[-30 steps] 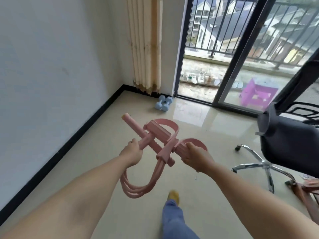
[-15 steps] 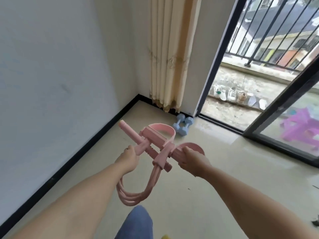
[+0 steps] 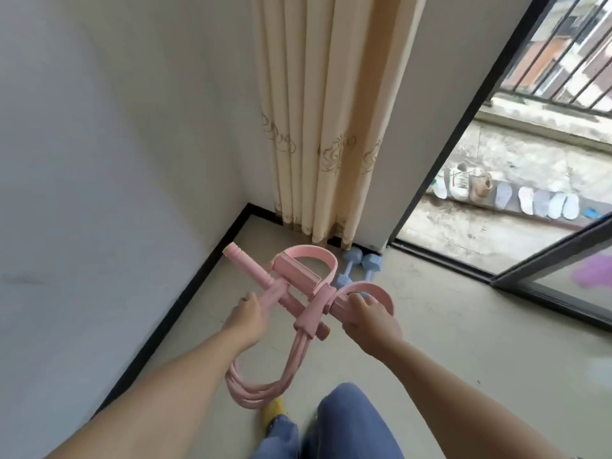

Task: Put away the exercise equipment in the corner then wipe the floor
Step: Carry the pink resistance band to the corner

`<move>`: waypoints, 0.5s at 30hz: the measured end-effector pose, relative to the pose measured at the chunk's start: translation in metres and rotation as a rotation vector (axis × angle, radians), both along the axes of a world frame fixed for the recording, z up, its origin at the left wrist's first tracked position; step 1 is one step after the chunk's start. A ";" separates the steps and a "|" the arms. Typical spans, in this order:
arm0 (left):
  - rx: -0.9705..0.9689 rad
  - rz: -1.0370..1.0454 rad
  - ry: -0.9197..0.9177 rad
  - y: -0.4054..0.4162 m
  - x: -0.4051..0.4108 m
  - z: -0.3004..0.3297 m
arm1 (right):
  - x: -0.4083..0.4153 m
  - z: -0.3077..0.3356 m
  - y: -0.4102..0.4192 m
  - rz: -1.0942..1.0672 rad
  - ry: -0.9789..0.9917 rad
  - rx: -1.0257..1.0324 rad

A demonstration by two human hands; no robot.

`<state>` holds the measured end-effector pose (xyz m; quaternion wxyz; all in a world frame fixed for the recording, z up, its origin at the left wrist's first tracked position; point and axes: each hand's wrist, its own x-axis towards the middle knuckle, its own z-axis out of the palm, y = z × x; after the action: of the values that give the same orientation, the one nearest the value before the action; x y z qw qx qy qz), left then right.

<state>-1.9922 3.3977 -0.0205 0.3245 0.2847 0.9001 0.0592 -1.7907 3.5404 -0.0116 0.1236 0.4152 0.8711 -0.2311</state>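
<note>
Both the left hand (image 3: 247,318) and right hand (image 3: 366,318) grip the pink puller (image 3: 298,293), held above the floor (image 3: 430,326) near the corner, where 2 blue dumbbells (image 3: 359,265) lie by the curtain (image 3: 331,127).

One head-worn wide-angle camera is looking forward and down, close over both outstretched arms, facing the room corner (image 3: 246,207) and floor (image 3: 463,326) beyond them.
</note>
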 end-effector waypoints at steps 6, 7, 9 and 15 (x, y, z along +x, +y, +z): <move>-0.053 0.196 -0.071 0.100 -0.079 -0.113 | -0.086 -0.107 0.104 -0.072 -0.050 -0.143; -0.051 0.260 -0.083 0.120 -0.093 -0.139 | -0.102 -0.133 0.121 -0.092 -0.052 -0.173; -0.075 0.377 -0.099 0.155 -0.116 -0.203 | -0.129 -0.196 0.148 -0.148 -0.067 -0.234; 0.010 0.500 -0.131 0.231 -0.171 -0.406 | -0.190 -0.384 0.200 -0.357 -0.037 -0.346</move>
<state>-2.1628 3.6284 -0.4262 0.3559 0.0502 0.9193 0.1601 -1.9802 3.7407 -0.3958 0.1659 0.5394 0.7288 -0.3876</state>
